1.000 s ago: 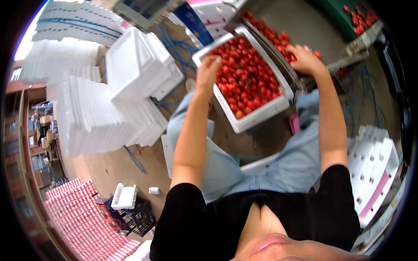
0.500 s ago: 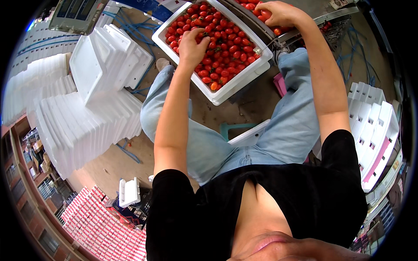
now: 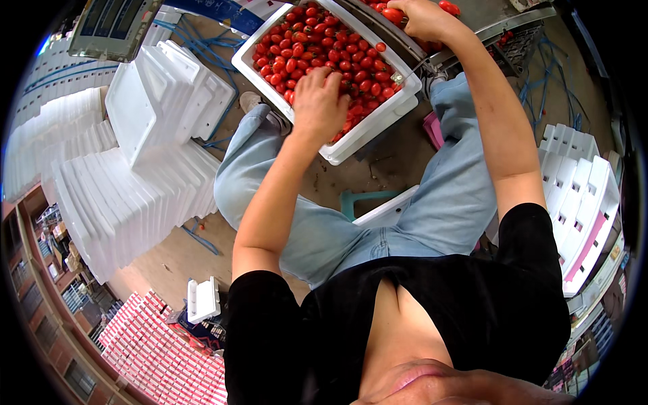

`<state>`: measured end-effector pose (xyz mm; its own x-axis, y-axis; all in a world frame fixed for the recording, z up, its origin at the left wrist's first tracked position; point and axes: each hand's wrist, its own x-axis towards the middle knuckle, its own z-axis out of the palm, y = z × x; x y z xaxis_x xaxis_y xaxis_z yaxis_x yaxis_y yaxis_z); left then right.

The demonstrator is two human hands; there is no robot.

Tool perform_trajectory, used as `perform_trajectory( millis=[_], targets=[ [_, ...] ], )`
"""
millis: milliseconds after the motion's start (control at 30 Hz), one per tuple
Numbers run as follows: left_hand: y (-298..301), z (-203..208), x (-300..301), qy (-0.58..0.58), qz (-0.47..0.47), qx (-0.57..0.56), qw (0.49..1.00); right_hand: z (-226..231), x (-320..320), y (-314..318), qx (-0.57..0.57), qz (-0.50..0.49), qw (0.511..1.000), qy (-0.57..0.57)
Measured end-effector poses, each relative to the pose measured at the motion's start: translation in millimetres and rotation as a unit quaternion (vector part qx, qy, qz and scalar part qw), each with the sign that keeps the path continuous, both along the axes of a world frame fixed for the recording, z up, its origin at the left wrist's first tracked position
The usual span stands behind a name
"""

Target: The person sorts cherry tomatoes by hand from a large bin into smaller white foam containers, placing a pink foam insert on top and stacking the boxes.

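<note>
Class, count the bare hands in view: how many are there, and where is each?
2. The left hand is over the red tomatoes in the white box; the right hand is at more tomatoes past the box's right side. No other hands show.

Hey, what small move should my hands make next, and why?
Perhaps your right hand could bring some tomatoes from the grey tray over the rim of the white crate: its fingers are at the tray's tomatoes, the crate stands right alongside, and your left hand is at the crate's own tomatoes.
</note>
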<state>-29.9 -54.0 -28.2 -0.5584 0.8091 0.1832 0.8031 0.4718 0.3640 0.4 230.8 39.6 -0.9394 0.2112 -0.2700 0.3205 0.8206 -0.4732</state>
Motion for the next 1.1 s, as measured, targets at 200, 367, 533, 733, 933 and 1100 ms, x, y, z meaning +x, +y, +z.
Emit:
perform_trajectory(
  millis=[200,367,533,733,933,1100],
  targets=[
    [-26.5,33.6,-65.2,-0.025,0.142,0.100,0.985,13.8,-0.8,18.1,-0.081,-0.079,0.993,-0.041],
    [-45.1,40.5,-77.4,-0.043,0.181,0.127,0.974,46.9,7.5,15.2,-0.262,-0.150,0.952,0.040],
    [-48.3,43.5,-73.6,-0.053,0.180,0.119,0.975,67.5,-4.5,-29.2,-0.314,-0.068,0.944,0.073],
    [-53.1,36.7,-80.0,-0.041,0.188,0.098,0.976,46.3,-21.2,-57.4,-0.101,0.188,0.955,0.206],
    [-51.8,40.0,-81.0,-0.082,0.186,0.098,0.974,41.7,-13.7,-21.4,0.051,0.030,0.977,0.204],
    [-46.7,39.9,-77.3,-0.077,0.153,0.076,0.982,15.5,-3.3,2.8,0.155,0.000,0.981,0.114]
  ],
)
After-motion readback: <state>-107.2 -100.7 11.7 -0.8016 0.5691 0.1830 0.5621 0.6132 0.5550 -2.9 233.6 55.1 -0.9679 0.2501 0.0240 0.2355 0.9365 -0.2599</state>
